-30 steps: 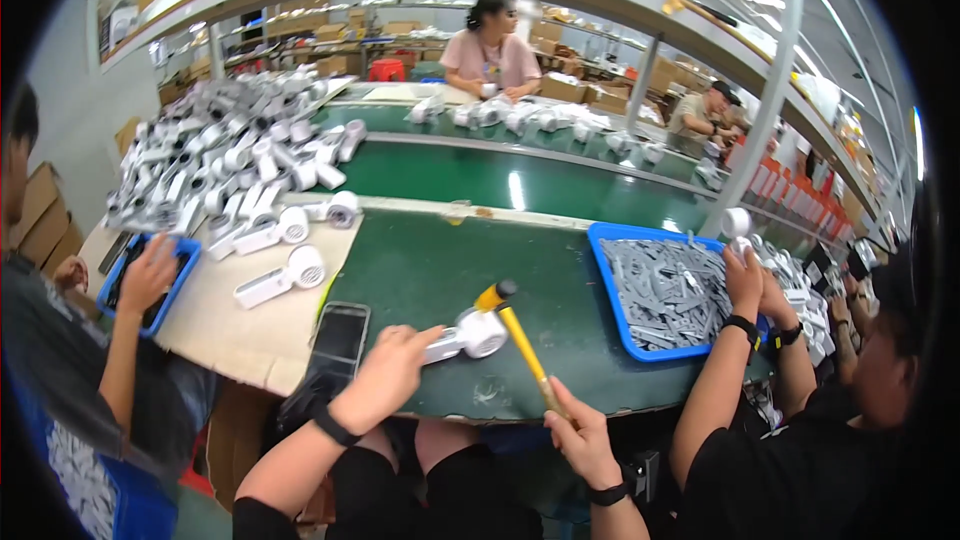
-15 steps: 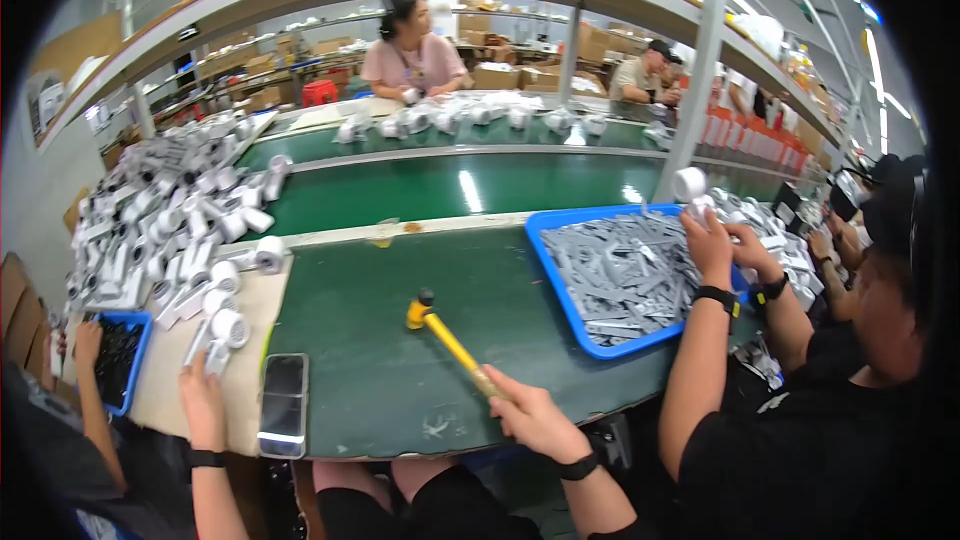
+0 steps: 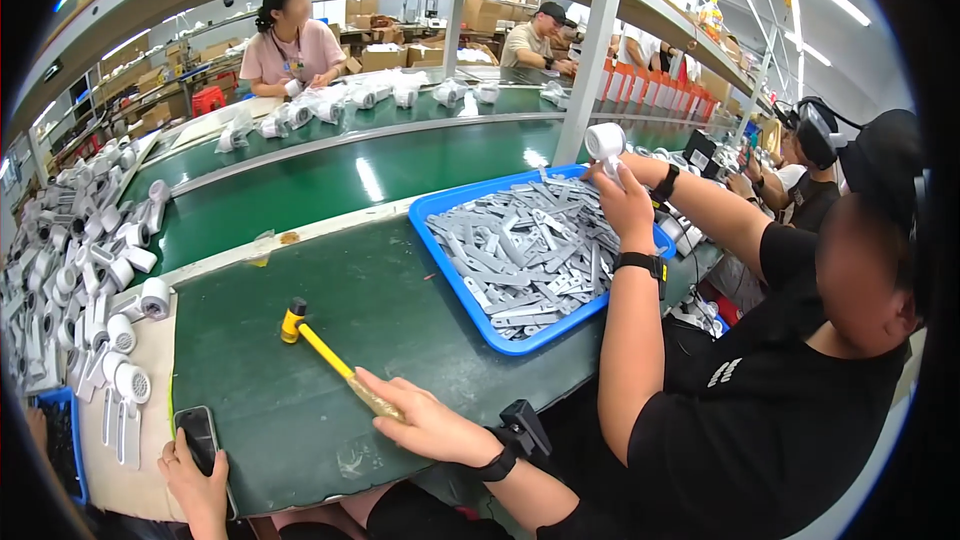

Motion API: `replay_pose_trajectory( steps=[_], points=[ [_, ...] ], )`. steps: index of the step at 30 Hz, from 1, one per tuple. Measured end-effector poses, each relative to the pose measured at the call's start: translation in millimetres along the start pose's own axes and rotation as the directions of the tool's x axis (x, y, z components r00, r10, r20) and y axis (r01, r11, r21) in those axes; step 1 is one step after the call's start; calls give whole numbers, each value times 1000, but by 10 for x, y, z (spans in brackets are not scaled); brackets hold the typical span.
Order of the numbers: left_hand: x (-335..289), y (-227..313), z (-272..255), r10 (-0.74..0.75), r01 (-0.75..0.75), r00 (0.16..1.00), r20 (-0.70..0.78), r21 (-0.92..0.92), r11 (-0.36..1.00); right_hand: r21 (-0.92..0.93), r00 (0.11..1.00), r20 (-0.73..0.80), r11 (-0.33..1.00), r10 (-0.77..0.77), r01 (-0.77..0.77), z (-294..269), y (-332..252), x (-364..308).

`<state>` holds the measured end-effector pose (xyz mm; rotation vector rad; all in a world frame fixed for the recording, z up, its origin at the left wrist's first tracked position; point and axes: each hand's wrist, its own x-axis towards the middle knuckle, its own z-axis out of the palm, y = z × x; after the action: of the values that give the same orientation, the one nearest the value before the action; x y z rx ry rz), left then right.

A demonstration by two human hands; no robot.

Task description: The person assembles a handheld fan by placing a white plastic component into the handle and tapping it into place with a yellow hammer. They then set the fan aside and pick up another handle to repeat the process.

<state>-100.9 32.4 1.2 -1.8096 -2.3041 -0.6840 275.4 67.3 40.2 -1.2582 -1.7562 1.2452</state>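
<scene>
A mallet (image 3: 322, 352) with a yellow handle and a black-and-yellow head is in my right hand (image 3: 425, 422), its fingers closed round the tan-wrapped end of the grip. The head points away from me over the green work surface (image 3: 230, 340). At the near left, my left hand (image 3: 195, 490) has its fingers and thumb about the lower part of a dark smartphone (image 3: 198, 435). The hand hides part of the phone, which lies by the mat's left edge. White fan-like parts with round grilles (image 3: 132, 382) lie on tan board just beyond that hand.
A blue tray (image 3: 505, 340) of grey plastic strips stands at right. Beside it a co-worker's hand (image 3: 628, 205) holds a white round-headed part (image 3: 605, 142). White parts (image 3: 75, 270) heap at left, near a second blue tray (image 3: 78, 440). A metal post (image 3: 590, 60) rises beyond.
The view has swung to the right. My left hand has left the white parts and come to the smartphone. My right hand still holds the mallet.
</scene>
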Motion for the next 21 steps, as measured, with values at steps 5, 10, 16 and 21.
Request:
replay_pose_trajectory(
  steps=[5, 10, 16, 21],
  points=[
    [7, 12, -11, 29, -28, 999, 38, -40, 999, 12, 975, -19, 975, -222, 222, 76, 80, 64],
    [-74, 96, -38, 69, -55, 994, 81, -163, 985, -248, 901, -253, 924, -353, 292, 98, 94, 17],
    [-153, 280, -335, 73, -47, 997, 31, -513, 857, -279, 721, -421, 835, -551, 475, 137, -118, -537],
    [-421, 337, -626, -61, 145, 989, 133, -844, 517, 115, 869, -297, 889, -394, 443, 588, 156, -832]
  ],
)
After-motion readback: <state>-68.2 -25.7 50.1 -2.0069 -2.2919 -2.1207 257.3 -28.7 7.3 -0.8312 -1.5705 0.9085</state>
